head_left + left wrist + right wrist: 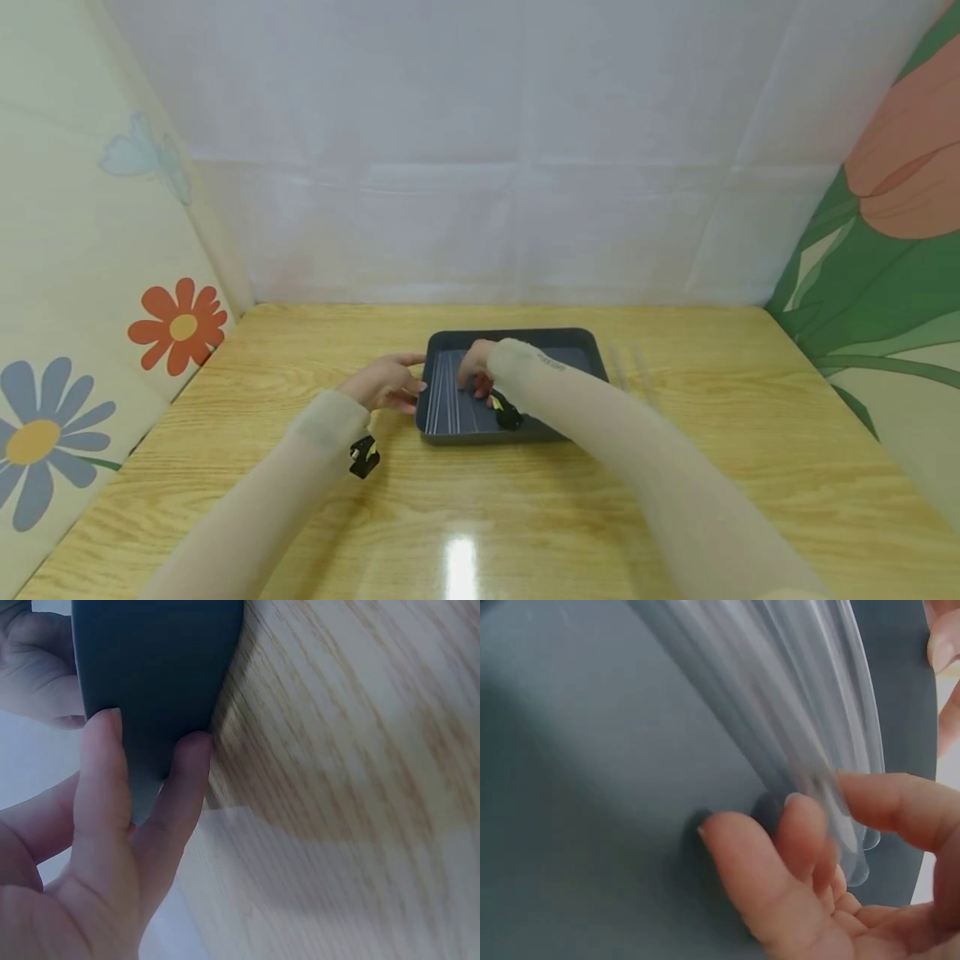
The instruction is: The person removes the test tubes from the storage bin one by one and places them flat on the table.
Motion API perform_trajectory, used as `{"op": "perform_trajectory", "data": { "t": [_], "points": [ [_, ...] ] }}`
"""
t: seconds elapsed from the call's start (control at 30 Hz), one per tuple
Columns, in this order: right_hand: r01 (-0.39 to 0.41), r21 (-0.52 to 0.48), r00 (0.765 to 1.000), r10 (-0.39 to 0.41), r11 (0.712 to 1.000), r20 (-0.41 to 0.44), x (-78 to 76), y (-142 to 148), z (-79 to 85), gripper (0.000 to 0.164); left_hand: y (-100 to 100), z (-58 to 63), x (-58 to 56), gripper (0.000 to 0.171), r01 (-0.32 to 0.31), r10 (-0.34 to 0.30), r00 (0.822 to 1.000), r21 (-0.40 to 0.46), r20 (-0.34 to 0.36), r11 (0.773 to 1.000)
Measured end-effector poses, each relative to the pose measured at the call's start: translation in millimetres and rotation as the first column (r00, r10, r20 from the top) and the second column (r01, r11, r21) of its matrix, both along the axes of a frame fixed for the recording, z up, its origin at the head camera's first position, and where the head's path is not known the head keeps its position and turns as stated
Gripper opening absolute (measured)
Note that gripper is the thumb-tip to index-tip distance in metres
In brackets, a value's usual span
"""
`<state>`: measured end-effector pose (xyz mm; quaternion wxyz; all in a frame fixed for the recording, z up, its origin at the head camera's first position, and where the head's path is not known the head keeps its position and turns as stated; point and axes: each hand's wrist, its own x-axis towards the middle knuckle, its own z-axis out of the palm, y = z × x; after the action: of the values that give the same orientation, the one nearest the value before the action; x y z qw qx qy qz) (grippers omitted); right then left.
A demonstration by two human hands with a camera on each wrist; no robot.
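Several clear plastic tubes (441,400) lie side by side along the left part of a dark grey tray (480,437). My right hand (477,367) reaches into the tray and pinches one clear tube (791,735) near its rounded end, with the thumb on one side and fingers on the other. At the tray's left side, my left hand (386,383) rests its fingertips against the outer wall. Close up in the left wrist view, two extended fingers (101,772) touch that wall (154,667), one of them at the rim. My right forearm hides part of the tray's right half.
Two more clear tubes (642,371) lie on the wooden table (720,467) just right of the tray. A white backdrop (517,225) stands behind the table. Flower-patterned panels (892,275) stand on both sides.
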<state>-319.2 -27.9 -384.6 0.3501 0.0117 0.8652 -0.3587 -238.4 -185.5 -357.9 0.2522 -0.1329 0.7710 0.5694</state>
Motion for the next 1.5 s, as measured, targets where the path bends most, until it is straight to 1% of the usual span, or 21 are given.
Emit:
{"op": "perform_trajectory", "data": {
  "t": [0.1,0.3,0.4,0.53,0.63,0.77,0.93,1.03,1.23,1.4,1.5],
  "points": [
    [-0.008,0.003,1.000,0.008,1.000,-0.011,-1.7,0.9,-0.9,0.021,0.7,-1.0,-0.8,0.068,-0.004,0.004,1.000,-0.001,-0.002,1.000],
    [-0.016,-0.035,1.000,0.016,0.999,-0.004,-2.1,5.8,0.8,0.016,1.5,-3.1,-2.3,0.067,-0.007,0.007,1.000,0.001,-0.010,1.000],
    [-0.027,-0.059,1.000,0.027,0.998,0.004,-0.9,9.8,3.8,0.020,1.7,-4.1,-3.2,0.068,-0.011,0.011,1.000,-0.002,-0.011,1.000],
    [-0.038,-0.123,0.999,0.041,0.992,0.029,0.9,15.2,10.7,0.032,1.2,-5.6,-4.2,0.068,-0.030,0.030,1.000,-0.025,-0.008,0.999],
    [-0.029,-0.178,0.997,0.040,0.984,0.059,0.7,19.9,16.5,0.039,1.2,-6.9,-5.1,0.067,-0.041,0.041,0.999,-0.041,-0.006,0.998],
    [-0.012,-0.212,0.993,0.036,0.977,0.109,-2.6,25.8,20.1,0.041,2.6,-8.0,-7.0,0.067,-0.045,0.045,0.999,-0.040,-0.005,0.998],
    [-0.012,-0.251,0.987,0.052,0.968,0.153,-9.4,30.3,18.2,0.044,4.3,-9.4,-9.7,0.068,-0.042,0.042,0.999,-0.027,0.000,0.999],
    [-0.008,-0.282,0.985,0.056,0.959,0.164,-11.4,32.8,17.6,0.050,4.9,-10.2,-10.8,0.068,-0.042,0.042,0.999,-0.023,0.002,0.999],
    [-0.005,-0.320,0.986,0.058,0.947,0.157,-7.7,38.5,22.7,0.061,5.6,-9.3,-9.4,0.068,-0.044,0.044,0.999,-0.025,-0.004,0.999],
    [0.039,-0.334,0.985,0.020,0.942,0.172,-5.2,42.6,26.7,0.063,6.3,-8.4,-8.1,0.068,-0.038,0.038,0.999,-0.024,-0.006,0.999],
    [0.055,-0.341,0.984,0.007,0.938,0.178,-5.1,43.3,27.7,0.062,5.9,-8.9,-7.8,0.068,-0.045,0.045,0.999,-0.025,0.000,0.999]
  ]
}}
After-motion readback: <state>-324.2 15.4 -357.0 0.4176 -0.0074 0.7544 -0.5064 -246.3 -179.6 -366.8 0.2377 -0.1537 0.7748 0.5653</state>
